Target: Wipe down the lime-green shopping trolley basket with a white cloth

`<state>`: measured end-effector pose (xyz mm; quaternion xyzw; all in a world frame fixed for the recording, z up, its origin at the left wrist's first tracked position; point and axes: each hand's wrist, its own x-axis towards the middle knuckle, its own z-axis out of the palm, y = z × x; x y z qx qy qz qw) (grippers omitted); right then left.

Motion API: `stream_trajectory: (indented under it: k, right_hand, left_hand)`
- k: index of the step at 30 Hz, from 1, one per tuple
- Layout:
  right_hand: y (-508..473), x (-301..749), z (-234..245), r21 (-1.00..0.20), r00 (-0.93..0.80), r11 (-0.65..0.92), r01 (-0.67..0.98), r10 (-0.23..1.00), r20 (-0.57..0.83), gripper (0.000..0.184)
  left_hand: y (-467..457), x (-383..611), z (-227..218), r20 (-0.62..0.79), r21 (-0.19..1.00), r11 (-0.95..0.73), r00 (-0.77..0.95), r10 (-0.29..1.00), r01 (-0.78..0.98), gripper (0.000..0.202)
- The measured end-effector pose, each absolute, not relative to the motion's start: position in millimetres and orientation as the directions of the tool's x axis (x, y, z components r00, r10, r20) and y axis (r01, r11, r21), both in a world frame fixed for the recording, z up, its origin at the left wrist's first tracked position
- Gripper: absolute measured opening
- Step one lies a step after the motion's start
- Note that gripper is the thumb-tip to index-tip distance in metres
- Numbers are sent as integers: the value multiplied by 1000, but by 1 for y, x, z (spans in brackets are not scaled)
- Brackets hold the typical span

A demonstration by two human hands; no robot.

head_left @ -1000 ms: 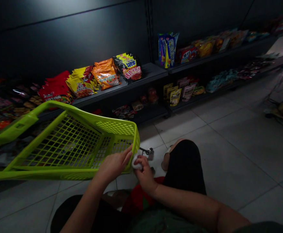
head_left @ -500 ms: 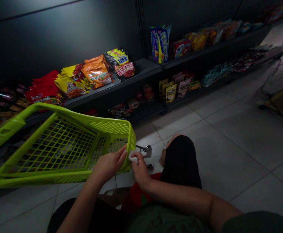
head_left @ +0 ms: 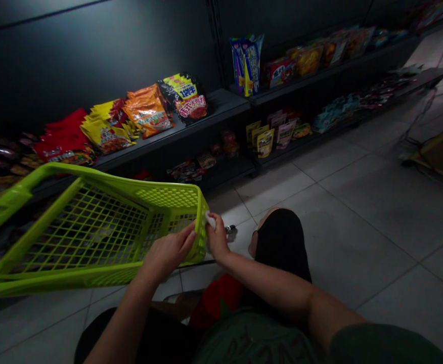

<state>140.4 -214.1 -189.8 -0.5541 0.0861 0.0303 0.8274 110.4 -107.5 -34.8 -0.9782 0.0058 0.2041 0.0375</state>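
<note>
A lime-green shopping cart [head_left: 92, 275] with a plastic lattice basket stands in front of me, its handle off to the left. My left hand [head_left: 168, 253] grips the rim at the basket's near right end; some of its fingers are hidden. Against the outside of that same end, my right hand [head_left: 217, 240] presses a crumpled white cloth [head_left: 210, 220], closed around it. Only a small part of the cloth shows. A wheel [head_left: 230, 229] of the cart peeks out just beyond my right hand.
Dark shelves [head_left: 229, 103] run along the back with red, yellow, orange and black snack packets [head_left: 147, 114]. Small pouches [head_left: 265, 143] stand on the lower shelf. My bent knee [head_left: 282, 242] is right of the cart, over pale floor tiles. A brown board-like object [head_left: 439, 154] lies far right.
My right hand has moved up along the cart's end with the white cloth. My left hand stays on the rim. The view has shifted slightly.
</note>
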Motion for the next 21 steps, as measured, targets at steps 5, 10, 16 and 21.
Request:
stream_trajectory:
  k: [5, 10, 16, 21]
  right_hand:
    - [-220, 68, -201, -842, 954, 450, -298, 174, -245, 32]
    - [-210, 167, -198, -855, 945, 451, -254, -71, -318, 29]
    - [-205, 215, -204, -877, 955, 444, -184, -131, -267, 34]
    - [-209, 107, -231, -870, 957, 404, -282, 53, -286, 34]
  left_hand:
    - [-104, 108, -36, -382, -68, -997, 924, -1, -29, 55]
    - [-106, 105, -33, -381, -41, -998, 924, -33, -52, 55]
    - [-111, 106, -31, -378, -66, -997, 926, -13, -41, 52]
    - [-110, 106, -29, -372, -31, -999, 928, -3, -16, 51]
